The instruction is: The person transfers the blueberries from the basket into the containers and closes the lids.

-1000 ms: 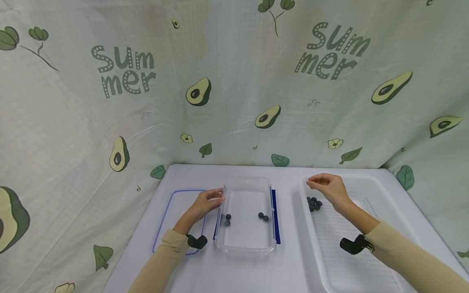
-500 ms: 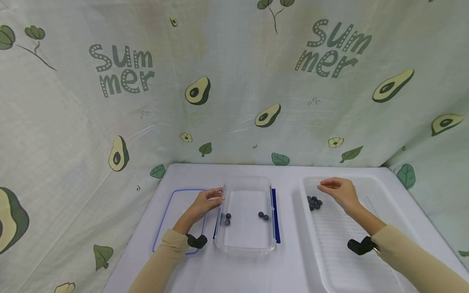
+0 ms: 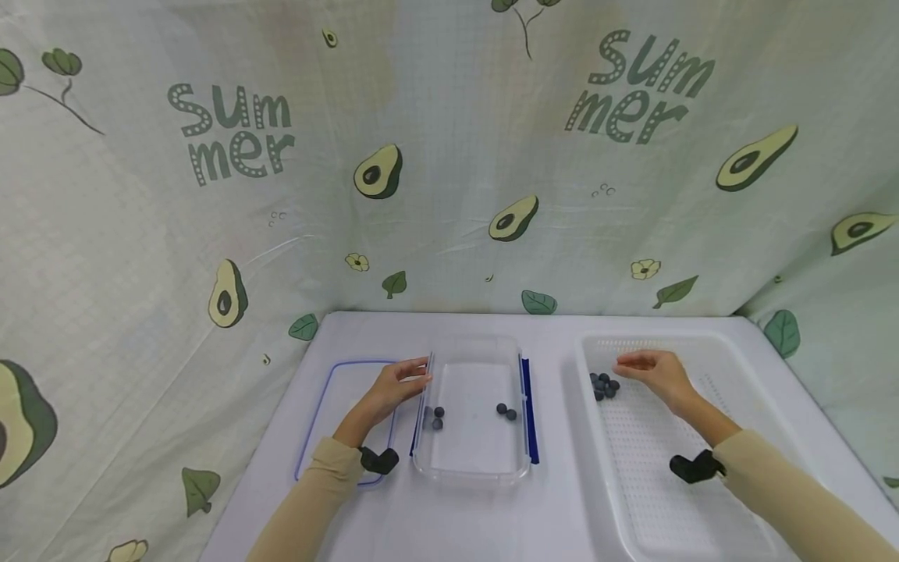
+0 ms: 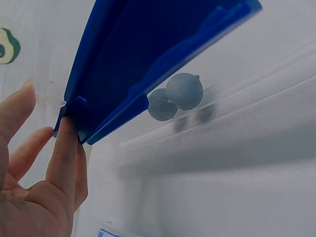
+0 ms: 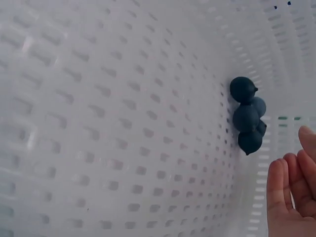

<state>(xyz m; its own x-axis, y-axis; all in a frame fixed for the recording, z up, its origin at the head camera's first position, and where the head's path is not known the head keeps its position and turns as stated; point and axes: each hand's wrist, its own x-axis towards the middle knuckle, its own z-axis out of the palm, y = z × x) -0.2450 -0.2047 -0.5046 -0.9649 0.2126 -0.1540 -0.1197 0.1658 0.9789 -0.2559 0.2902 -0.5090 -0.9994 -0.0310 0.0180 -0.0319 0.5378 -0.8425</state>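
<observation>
A clear plastic food box (image 3: 472,478) with blue side latches stands lidless mid-table. Inside it, two dark blue, blueberry-like balls (image 3: 506,412) lie by the right wall and two more (image 3: 438,419) by the left. My left hand (image 3: 382,396) is at the box's left wall, its straight fingers touching the hanging blue latch (image 4: 123,59) in the left wrist view. My right hand (image 3: 660,378) hovers inside the white perforated basket (image 3: 618,507), fingers loosely bent, thumb apart, nothing held. Just beside its fingertips several more such balls (image 5: 246,118), each with a small nub, cluster against the basket wall.
A clear lid with a blue seal (image 3: 330,390) lies flat left of the box, partly under my left forearm. The basket fills the table's right side. A fabric backdrop with avocado prints (image 3: 449,117) stands behind the white table (image 3: 555,484).
My right hand has come from over the basket's left rim to the right and down into the basket, near the ball cluster. The left hand stays at the box wall.
</observation>
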